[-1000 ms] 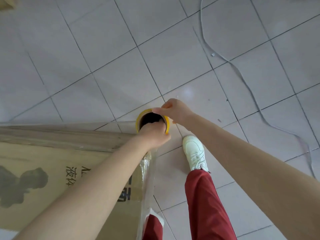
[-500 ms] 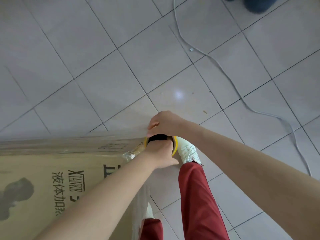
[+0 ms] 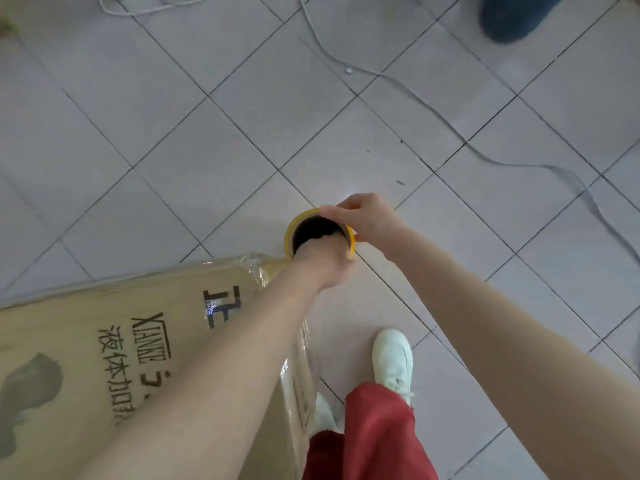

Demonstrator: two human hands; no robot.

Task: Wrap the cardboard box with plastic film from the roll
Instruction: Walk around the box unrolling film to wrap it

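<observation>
A large brown cardboard box (image 3: 104, 341) with black printed letters fills the lower left. Clear plastic film (image 3: 301, 368) clings to its right side and bunches at its far corner. The film roll (image 3: 294, 225), a tube with a yellow rim and dark hollow core, stands upright just past that corner. My left hand (image 3: 325, 261) grips the near rim with its fingers inside the core. My right hand (image 3: 363, 216) pinches the far rim from the right.
Grey floor tiles (image 3: 207, 150) spread all around. A pale cable (image 3: 450, 126) snakes across the upper right. My white shoe (image 3: 393, 358) and red trouser leg (image 3: 374, 434) are right of the box. Another person's dark blue shoe (image 3: 512, 15) is at the top right.
The roll and both hands have swung round the box's far corner, and film now bunches on that corner. My foot has stepped back from the roll. The view has shifted.
</observation>
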